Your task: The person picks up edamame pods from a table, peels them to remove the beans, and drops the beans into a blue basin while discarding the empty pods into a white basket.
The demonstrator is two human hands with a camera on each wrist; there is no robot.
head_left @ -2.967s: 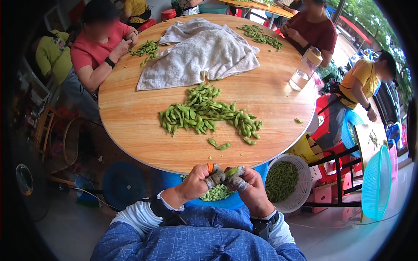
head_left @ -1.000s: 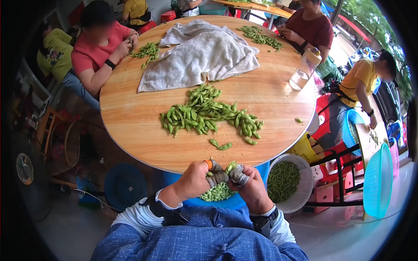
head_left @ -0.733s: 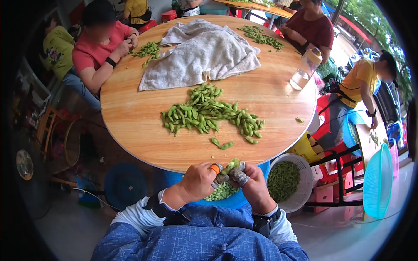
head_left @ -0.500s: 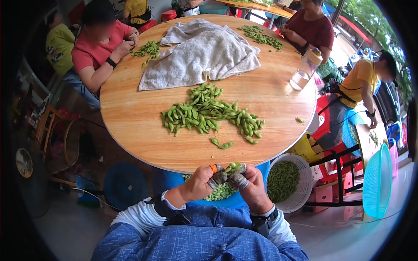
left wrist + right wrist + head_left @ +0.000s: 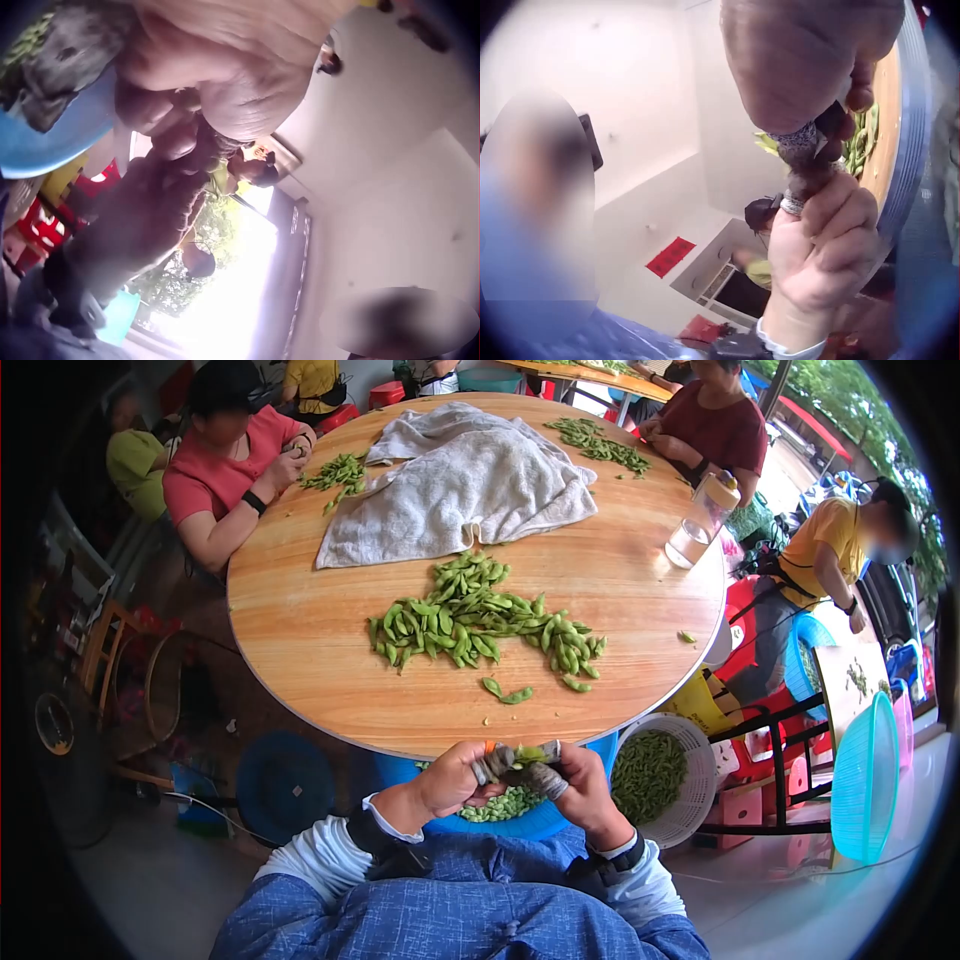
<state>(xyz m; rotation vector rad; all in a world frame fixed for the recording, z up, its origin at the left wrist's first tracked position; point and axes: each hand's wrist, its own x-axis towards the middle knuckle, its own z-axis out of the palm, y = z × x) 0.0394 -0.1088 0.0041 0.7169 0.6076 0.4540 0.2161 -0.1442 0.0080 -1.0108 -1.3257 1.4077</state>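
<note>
In the head view, a green edamame pod [image 5: 532,755] lies between my two hands at the table's near edge. My left hand [image 5: 450,782] pinches its left end with wrapped fingertips, an orange band showing on one finger. My right hand [image 5: 590,792] grips the other end, with grey wrapping on its thumb and forefinger. In the right wrist view, the pale green tip of the pod [image 5: 767,142] sticks out beside the wrapped thumb. Fingers hide most of the pod. Right below the hands stands a blue basin [image 5: 545,822] with shelled beans [image 5: 500,805].
A heap of edamame pods [image 5: 450,625] lies on the round wooden table [image 5: 320,660], before a grey towel [image 5: 470,485]. A water bottle [image 5: 700,525] stands at right. A white basket [image 5: 705,770] of pods sits beside my right hand. Other people sit around the table.
The pod sits lower between my hands and is more covered by fingers than half a second ago. My left fingers have shifted over it. The heap on the table looks the same.
</note>
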